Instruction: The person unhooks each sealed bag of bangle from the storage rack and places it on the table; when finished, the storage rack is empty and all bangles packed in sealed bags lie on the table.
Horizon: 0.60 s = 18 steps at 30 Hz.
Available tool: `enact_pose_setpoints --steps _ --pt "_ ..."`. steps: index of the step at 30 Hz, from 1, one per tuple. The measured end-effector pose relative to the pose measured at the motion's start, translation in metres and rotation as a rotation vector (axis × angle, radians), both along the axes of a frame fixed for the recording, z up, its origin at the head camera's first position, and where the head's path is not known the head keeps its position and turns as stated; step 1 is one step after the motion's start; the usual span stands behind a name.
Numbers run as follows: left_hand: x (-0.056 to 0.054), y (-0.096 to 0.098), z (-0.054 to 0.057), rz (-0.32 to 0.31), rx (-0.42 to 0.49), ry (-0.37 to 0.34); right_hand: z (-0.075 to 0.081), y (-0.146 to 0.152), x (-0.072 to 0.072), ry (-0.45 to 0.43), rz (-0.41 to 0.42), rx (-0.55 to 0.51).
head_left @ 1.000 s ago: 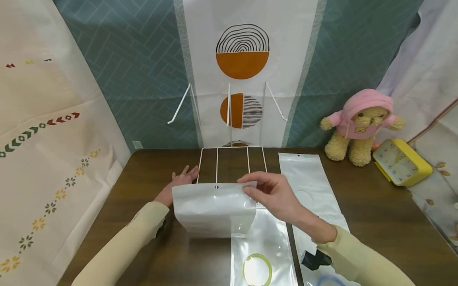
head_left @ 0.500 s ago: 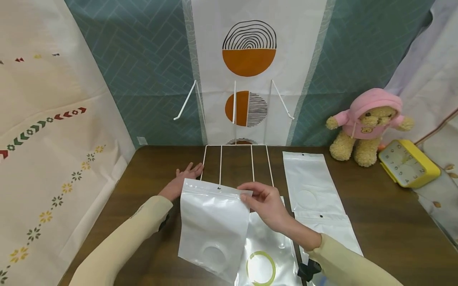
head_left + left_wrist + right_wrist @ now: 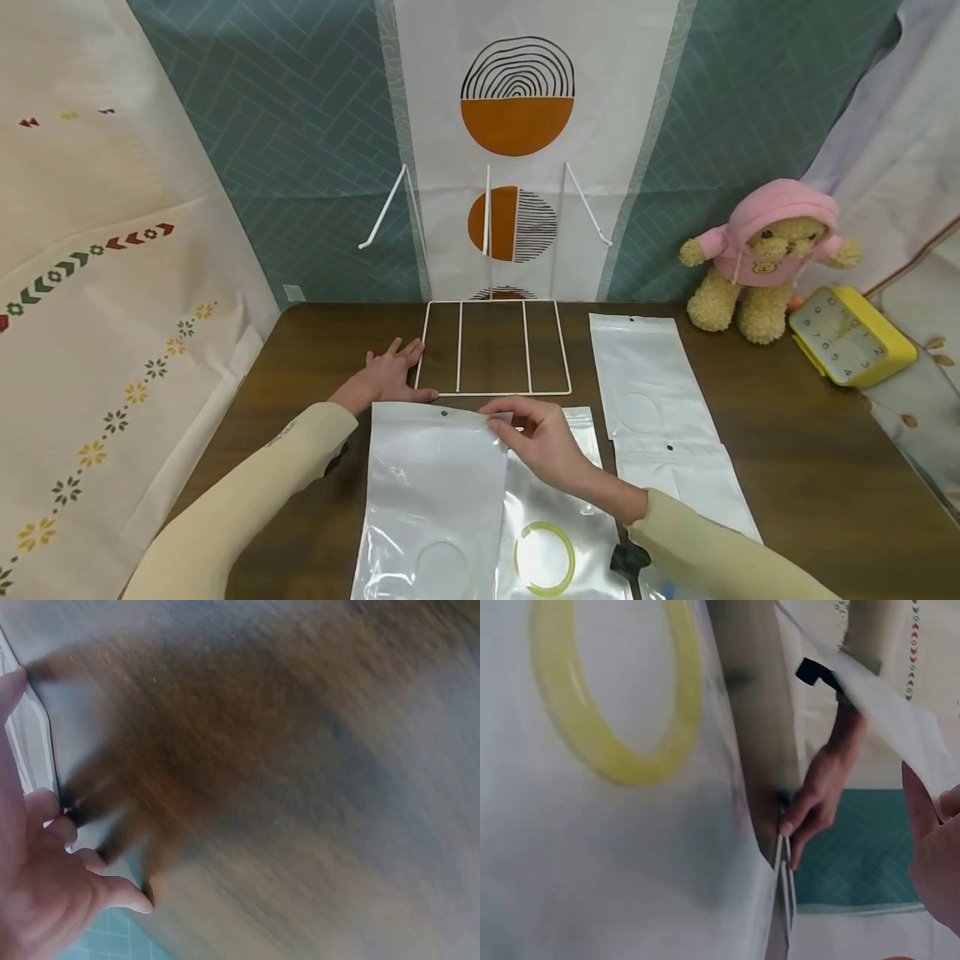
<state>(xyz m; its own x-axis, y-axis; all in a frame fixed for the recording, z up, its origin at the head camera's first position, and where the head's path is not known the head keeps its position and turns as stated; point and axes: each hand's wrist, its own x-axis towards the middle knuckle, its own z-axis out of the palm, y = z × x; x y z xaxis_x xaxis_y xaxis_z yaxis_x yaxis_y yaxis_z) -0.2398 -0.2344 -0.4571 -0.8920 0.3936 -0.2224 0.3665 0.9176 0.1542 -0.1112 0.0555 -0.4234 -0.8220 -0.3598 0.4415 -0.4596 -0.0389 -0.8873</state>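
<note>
My right hand (image 3: pixel 547 446) pinches the top right corner of a white zip pouch (image 3: pixel 435 492), its hang hole at the top edge and a faint round outline low down. In the right wrist view, that pouch (image 3: pixel 900 712) slants above the table between thumb and fingers. Fingers spread, my left hand (image 3: pixel 386 375) rests on the table against the left side of a white wire rack (image 3: pixel 502 394); the left wrist view shows its fingertips at the wire. Partly under the held pouch is a silvery pouch (image 3: pixel 558 500) with a yellow-green ring (image 3: pixel 572 558) showing.
Two more white pouches, one farther back (image 3: pixel 637 358) and one nearer (image 3: pixel 693 487), lie in a column to the right. At the back right sit a teddy bear (image 3: pixel 765 267) in a pink hoodie and a yellow alarm clock (image 3: pixel 855 337). Patterned cloth (image 3: pixel 322 150) hangs behind the table.
The held pouch has swung from folded up to hanging down, and has come nearer over the table's left front with my right hand. My left hand stays by the rack.
</note>
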Motion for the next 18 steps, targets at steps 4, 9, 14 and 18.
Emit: enact_pose_setpoints --steps 4,9,14,18 --pt "0.001 0.0 0.002 0.005 -0.011 -0.005 -0.011 -0.005 0.005 -0.006 0.037 0.027" --pt "0.001 0.0 0.001 0.003 -0.013 -0.002 -0.026 -0.012 0.007 -0.035 0.02 0.114" --pt "0.0 0.0 0.001 0.002 -0.01 -0.002 -0.033 -0.02 0.003 -0.056 0.006 0.209" --pt "0.0 0.001 0.002 0.002 -0.006 -0.009 -0.034 -0.03 -0.001 -0.069 -0.027 0.283"
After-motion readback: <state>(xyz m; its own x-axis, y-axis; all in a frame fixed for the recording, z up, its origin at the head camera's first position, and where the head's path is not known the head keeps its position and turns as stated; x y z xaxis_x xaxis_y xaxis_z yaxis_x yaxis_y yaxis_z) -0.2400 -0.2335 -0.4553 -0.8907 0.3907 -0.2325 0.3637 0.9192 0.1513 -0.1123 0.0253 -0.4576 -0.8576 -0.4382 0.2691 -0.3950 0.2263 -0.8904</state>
